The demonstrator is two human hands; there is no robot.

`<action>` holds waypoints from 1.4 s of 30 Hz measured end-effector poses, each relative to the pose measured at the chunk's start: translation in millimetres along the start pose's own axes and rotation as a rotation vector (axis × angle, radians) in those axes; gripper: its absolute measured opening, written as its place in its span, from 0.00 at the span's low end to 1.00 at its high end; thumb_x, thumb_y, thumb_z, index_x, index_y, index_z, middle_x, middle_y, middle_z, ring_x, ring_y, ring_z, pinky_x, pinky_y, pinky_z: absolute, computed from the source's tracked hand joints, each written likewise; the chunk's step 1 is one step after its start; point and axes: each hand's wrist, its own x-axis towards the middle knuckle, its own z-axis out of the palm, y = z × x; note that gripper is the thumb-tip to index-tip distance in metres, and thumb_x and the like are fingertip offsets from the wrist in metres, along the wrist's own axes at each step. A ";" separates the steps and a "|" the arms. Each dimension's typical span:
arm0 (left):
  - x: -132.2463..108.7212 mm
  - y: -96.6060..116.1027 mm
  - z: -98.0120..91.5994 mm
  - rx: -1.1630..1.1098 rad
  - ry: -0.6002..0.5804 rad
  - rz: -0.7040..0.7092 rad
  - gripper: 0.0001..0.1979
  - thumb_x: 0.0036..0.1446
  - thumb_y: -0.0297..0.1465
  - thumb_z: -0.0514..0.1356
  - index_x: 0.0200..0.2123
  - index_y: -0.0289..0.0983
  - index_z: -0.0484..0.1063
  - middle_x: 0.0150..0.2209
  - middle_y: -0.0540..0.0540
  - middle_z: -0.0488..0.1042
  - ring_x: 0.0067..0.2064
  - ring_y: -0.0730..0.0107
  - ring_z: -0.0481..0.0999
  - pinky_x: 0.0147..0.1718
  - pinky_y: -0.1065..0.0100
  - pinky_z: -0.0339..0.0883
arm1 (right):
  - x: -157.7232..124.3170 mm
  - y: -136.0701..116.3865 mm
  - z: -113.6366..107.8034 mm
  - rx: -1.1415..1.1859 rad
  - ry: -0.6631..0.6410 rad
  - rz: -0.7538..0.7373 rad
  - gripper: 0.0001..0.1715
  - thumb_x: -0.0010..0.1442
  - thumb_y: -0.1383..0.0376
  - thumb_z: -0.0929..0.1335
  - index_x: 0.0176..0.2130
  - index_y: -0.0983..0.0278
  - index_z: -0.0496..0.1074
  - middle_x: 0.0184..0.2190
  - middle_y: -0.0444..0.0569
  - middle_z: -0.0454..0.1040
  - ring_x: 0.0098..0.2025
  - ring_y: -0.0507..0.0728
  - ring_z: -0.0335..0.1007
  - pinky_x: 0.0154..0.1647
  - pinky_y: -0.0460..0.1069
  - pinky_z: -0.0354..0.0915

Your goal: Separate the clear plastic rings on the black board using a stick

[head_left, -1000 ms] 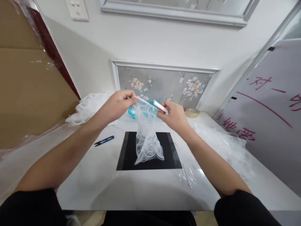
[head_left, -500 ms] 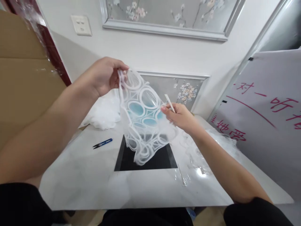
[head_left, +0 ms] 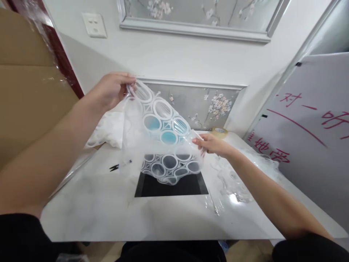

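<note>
A sheer white fabric piece [head_left: 163, 109] with a pattern of white oval rings hangs spread out between my hands. Its upper left corner is pinched between the thumb and fingers of my left hand [head_left: 114, 89]. My right hand [head_left: 212, 145] grips its right edge, and a thin white stick [head_left: 196, 134] pokes up from the same fingers. The cloth's lower part hangs over a black rectangular sheet [head_left: 169, 190] on the table. Blue-handled thread snips [head_left: 115, 167] lie left of that sheet, partly veiled by the fabric.
A white pile of material [head_left: 111, 127] lies at the back left. Sheer scraps [head_left: 236, 183] are on the right of the white table [head_left: 95, 211], with a tape roll [head_left: 219, 132] behind. Cardboard [head_left: 29, 112] stands left; a whiteboard [head_left: 308, 112] with red writing leans right.
The fabric has been stretched from a bunched hang into a flatter, wider spread. My left hand has moved left and slightly down, my right hand slightly right and down.
</note>
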 end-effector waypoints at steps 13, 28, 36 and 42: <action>-27.8 -78.7 -18.8 0.109 -0.076 -0.013 0.11 0.63 0.31 0.55 0.32 0.29 0.61 0.31 0.52 0.69 0.39 0.78 0.70 0.47 0.64 0.61 | 36.9 -11.8 -53.9 -0.306 0.736 -0.372 0.25 0.48 0.49 0.72 0.18 0.64 0.65 0.14 0.39 0.57 0.20 0.48 0.52 0.21 0.46 0.49; -134.8 -210.8 51.4 0.728 -0.547 -0.349 0.15 0.62 0.37 0.55 0.46 0.34 0.71 0.50 0.40 0.70 0.52 0.57 0.69 0.52 0.58 0.62 | 71.9 125.0 23.0 -0.548 0.299 0.365 0.23 0.54 0.49 0.68 0.32 0.68 0.75 0.19 0.51 0.73 0.24 0.56 0.70 0.28 0.48 0.60; -89.5 -278.1 79.6 0.778 -0.323 -0.518 0.15 0.63 0.35 0.57 0.51 0.34 0.67 0.50 0.41 0.69 0.48 0.62 0.72 0.45 0.56 0.70 | 119.9 139.8 25.2 -0.435 0.416 0.294 0.11 0.50 0.60 0.70 0.23 0.65 0.70 0.19 0.45 0.71 0.25 0.54 0.68 0.25 0.45 0.58; -76.8 -285.9 66.7 0.681 -0.222 -0.611 0.16 0.63 0.35 0.57 0.51 0.34 0.67 0.48 0.42 0.70 0.46 0.63 0.73 0.43 0.57 0.71 | 117.2 124.6 7.0 -0.402 0.593 0.188 0.13 0.56 0.56 0.65 0.34 0.64 0.70 0.31 0.49 0.75 0.32 0.55 0.69 0.32 0.47 0.59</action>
